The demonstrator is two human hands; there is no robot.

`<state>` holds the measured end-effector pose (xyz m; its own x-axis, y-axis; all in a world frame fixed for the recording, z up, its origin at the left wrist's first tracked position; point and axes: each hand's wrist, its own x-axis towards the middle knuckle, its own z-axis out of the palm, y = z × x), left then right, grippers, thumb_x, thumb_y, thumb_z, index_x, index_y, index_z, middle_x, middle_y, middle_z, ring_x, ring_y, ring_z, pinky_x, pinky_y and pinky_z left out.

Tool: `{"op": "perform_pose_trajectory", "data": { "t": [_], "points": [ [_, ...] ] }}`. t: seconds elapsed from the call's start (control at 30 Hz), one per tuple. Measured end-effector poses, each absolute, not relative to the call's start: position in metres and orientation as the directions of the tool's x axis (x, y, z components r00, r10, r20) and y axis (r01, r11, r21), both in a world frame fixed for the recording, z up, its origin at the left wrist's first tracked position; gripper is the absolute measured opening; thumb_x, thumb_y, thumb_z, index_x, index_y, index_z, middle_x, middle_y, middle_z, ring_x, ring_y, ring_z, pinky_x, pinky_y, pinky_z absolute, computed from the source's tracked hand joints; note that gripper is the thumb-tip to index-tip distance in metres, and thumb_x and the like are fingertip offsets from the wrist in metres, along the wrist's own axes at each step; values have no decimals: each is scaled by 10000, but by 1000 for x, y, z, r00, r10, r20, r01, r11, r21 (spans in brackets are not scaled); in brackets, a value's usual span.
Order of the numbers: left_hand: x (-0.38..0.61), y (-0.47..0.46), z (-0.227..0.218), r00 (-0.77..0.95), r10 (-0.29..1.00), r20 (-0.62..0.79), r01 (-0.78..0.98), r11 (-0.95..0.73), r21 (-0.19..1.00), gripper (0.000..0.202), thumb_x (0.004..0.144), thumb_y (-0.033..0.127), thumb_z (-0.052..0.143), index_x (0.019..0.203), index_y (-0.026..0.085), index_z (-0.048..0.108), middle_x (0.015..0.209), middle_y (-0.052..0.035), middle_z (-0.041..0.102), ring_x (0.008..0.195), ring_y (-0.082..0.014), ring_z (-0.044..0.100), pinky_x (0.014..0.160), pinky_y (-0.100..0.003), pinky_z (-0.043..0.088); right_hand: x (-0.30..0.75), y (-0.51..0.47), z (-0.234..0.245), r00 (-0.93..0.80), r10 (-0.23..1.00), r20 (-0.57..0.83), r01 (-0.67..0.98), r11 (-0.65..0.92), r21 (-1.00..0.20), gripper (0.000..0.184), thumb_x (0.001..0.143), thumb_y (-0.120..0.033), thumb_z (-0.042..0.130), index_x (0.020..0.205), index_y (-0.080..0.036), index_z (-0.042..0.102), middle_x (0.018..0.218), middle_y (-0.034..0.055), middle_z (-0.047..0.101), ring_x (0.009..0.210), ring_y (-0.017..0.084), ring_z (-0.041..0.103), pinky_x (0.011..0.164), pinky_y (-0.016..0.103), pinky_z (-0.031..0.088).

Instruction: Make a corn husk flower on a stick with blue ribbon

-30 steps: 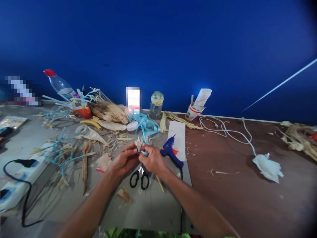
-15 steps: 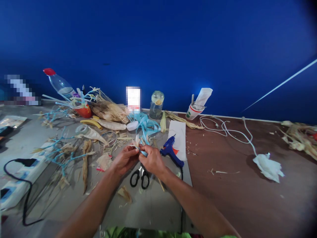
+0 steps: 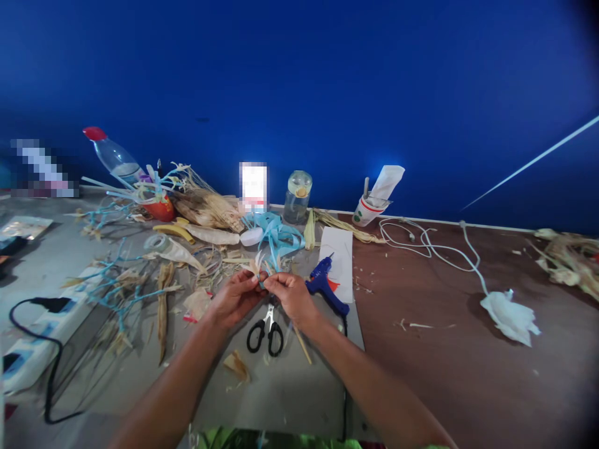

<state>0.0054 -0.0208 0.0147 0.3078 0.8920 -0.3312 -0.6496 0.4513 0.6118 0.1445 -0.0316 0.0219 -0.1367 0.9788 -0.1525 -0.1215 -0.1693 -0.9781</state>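
Observation:
My left hand (image 3: pixel 238 298) pinches a small pale flower (image 3: pixel 256 264) that looks made of dried husk, its petals pointing up. Against its base, my right hand (image 3: pixel 291 294) pinches a light blue ribbon (image 3: pixel 262 279). Fingertips of both hands nearly meet there and partly hide the flower's stem. Just below the hands lie black-handled scissors (image 3: pixel 268 319), flat on the grey board. A blue glue gun (image 3: pixel 322 285) rests right of my right hand, partly on a white sheet (image 3: pixel 344 259). Behind the hands is a loose heap of blue ribbon (image 3: pixel 276 232).
Blue-wrapped branches (image 3: pixel 124 299) and a white power strip (image 3: pixel 47 333) lie at the left. Dried husks (image 3: pixel 206 206), a glass jar (image 3: pixel 297 198) and a paper cup (image 3: pixel 367 211) line the back. A white cable (image 3: pixel 449 252) and crumpled tissue (image 3: pixel 510 317) are at the right.
My right hand has turned and its fingers have shifted slightly at the flower's base. Less blue ribbon shows between the hands, and more of the scissors' blades is visible.

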Motion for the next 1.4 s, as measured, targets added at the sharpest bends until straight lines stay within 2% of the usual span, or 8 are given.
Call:
{"op": "perform_pose_trajectory", "data": {
  "t": [0.2,0.3,0.37,0.53,0.77,0.97,1.23,1.4],
  "points": [
    [3,-21,15,347,881,-323,-626,473,619,136,648,81,698,776,86,654,709,-37,609,575,-81,527,616,-224,488,144,-29,21,-228,899,-374,-330,-433,-839,164,553,-292,688,604,-148,629,498,-32,537,433,50,342,441,206,218],
    [4,-21,17,350,874,-336,-608,485,628,134,650,81,699,777,85,658,709,-40,604,560,-77,510,611,-233,482,145,-26,17,-236,872,-428,-372,-488,-790,178,538,-297,691,582,-154,596,395,-82,396,378,31,228,412,210,140],
    [5,-21,18,335,886,-320,-608,462,645,113,643,83,705,746,82,657,689,-35,591,558,-76,502,606,-229,474,146,-25,17,-234,877,-420,-375,-481,-793,188,543,-309,691,573,-159,580,375,-100,334,372,31,204,408,213,138],
    [7,-20,20,287,914,-288,-620,406,672,125,606,84,731,696,90,645,642,-18,575,548,-71,493,571,-205,448,146,-28,24,-191,924,-332,-278,-375,-884,186,570,-307,691,575,-159,579,433,-81,420,442,55,350,457,208,256],
    [4,-20,16,343,877,-335,-586,479,654,93,633,110,724,675,84,646,565,-11,550,529,-77,496,582,-214,453,145,-26,17,-197,917,-348,-291,-393,-872,216,570,-349,697,589,-157,599,438,-74,432,427,49,305,453,209,236],
    [3,-22,16,385,852,-355,-554,520,650,122,622,123,736,708,71,667,574,-28,568,567,-95,517,618,-232,460,143,-25,7,-168,956,-242,-290,-283,-914,248,614,-398,686,629,-159,623,611,-13,588,609,109,500,604,233,386],
    [2,-22,17,336,886,-320,-577,462,674,148,652,117,712,790,92,664,589,-9,541,602,-105,520,660,-251,473,144,-24,7,-138,958,-253,-263,-282,-923,233,623,-375,675,599,-157,596,537,-50,502,536,78,403,551,216,316],
    [3,-19,18,323,908,-266,-585,412,698,84,657,122,711,707,102,646,620,-13,547,633,-111,538,696,-256,479,144,-24,11,-191,931,-312,-242,-353,-904,231,606,-379,669,606,-159,596,529,-50,504,500,69,361,511,216,260]
  ]
}}
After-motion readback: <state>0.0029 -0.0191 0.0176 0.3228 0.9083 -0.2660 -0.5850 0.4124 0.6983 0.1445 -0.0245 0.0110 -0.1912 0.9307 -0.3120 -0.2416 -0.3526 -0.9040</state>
